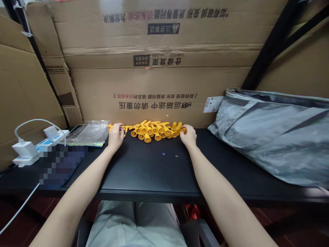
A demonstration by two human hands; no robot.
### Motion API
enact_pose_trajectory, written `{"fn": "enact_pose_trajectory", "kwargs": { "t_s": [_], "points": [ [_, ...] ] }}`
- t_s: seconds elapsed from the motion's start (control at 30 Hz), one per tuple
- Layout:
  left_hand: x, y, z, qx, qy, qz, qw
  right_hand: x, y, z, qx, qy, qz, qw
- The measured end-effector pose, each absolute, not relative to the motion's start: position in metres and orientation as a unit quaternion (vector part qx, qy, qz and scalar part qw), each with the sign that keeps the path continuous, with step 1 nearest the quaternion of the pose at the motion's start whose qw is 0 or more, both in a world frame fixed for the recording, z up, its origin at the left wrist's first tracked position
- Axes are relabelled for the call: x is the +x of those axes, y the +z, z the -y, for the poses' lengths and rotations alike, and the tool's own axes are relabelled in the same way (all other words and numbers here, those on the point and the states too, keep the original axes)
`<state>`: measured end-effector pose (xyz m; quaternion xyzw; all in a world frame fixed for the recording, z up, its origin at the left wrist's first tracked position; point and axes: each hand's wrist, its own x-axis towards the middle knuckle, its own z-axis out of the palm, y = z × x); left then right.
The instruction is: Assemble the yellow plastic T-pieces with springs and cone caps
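Observation:
A heap of yellow bell-mouthed plastic pieces point(154, 130) lies on the black tabletop against the cardboard, their open ends mostly facing me. At its left end are yellow forked plastic pieces point(126, 128). My left hand point(116, 137) has its fingers curled over these, with yellow showing on both sides; the fingertips are partly hidden. On the right, small yellow cup-shaped pieces point(177, 126) sit together. My right hand point(189, 136) is closed at that end, thumb and fingers against a yellow cup-shaped piece point(184, 130).
Cardboard point(154, 82) walls off the back. A grey fabric bag point(269, 133) fills the right side. To the left lie a clear plastic packet point(88, 133), a power strip point(27, 159) with white chargers, and a dark pixelated item point(61, 166). A blue dot point(163, 154) marks the tabletop.

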<state>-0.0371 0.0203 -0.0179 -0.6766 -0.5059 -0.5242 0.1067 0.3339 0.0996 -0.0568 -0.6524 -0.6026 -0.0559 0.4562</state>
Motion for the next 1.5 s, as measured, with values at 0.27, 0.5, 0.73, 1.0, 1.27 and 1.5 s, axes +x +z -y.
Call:
{"fn": "enact_pose_trajectory", "kwargs": {
  "t_s": [0.27, 0.5, 0.73, 1.0, 1.27, 1.5],
  "points": [
    [-0.036, -0.020, -0.026, -0.620, -0.555, 0.553, 0.046, 0.319, -0.054, -0.098, -0.690, -0.014, 0.664, 0.287],
    [-0.040, -0.029, -0.034, -0.613, -0.517, 0.597, -0.010, 0.314, -0.049, -0.094, -0.726, 0.000, 0.649, 0.227],
    [-0.039, -0.030, -0.033, -0.639, -0.425, 0.637, -0.072, 0.312, -0.049, -0.092, -0.703, -0.034, 0.654, 0.278],
    [-0.046, -0.037, -0.039, -0.678, -0.316, 0.664, -0.003, 0.305, -0.036, -0.092, -0.631, -0.124, 0.632, 0.434],
    [-0.046, -0.040, -0.033, -0.655, -0.294, 0.696, 0.015, 0.273, -0.018, -0.077, -0.518, -0.161, 0.658, 0.522],
    [-0.043, -0.034, -0.031, -0.697, -0.333, 0.633, 0.045, 0.238, -0.010, -0.056, -0.360, -0.085, 0.801, 0.470]
  ]
}}
